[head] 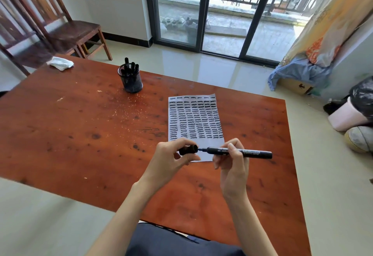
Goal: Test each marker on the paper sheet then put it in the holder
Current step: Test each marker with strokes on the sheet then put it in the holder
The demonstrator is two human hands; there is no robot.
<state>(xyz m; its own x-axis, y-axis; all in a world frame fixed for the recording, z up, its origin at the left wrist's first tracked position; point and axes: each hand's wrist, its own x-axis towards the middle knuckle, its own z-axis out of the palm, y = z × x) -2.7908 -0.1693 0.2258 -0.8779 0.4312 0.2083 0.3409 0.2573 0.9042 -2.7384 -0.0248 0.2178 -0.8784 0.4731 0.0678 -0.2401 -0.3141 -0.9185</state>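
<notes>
The right hand (232,159) is curled around a black marker (240,152), fingers pinching the barrel near its front end so that the body runs out level to the right and the bare tip points left. The left hand (171,157) is closed on the marker's black cap (188,150), thumb and fingertips gripping it, its open mouth facing the tip with only a small gap between the two. Both hands hover above the near end of the paper sheet (194,120), which stretches away from them and is covered in columns of short black test strokes, with a blank strip just under the hands. Beyond the left hand and off to its left stands a black mesh holder (131,82) with several black markers upright in it. The table (80,134) is a reddish-brown wooden top, marked with dark spots and a scatter of pale flecks near the holder. At its far left corner, well apart from both hands, lies a crumpled white cloth (60,63), and a dark wooden chair (66,31) stands behind that. Ahead of the hands, glass sliding doors (201,13) open on a railed balcony; far to the right hangs a patterned curtain (323,23) over a pale glossy floor.
</notes>
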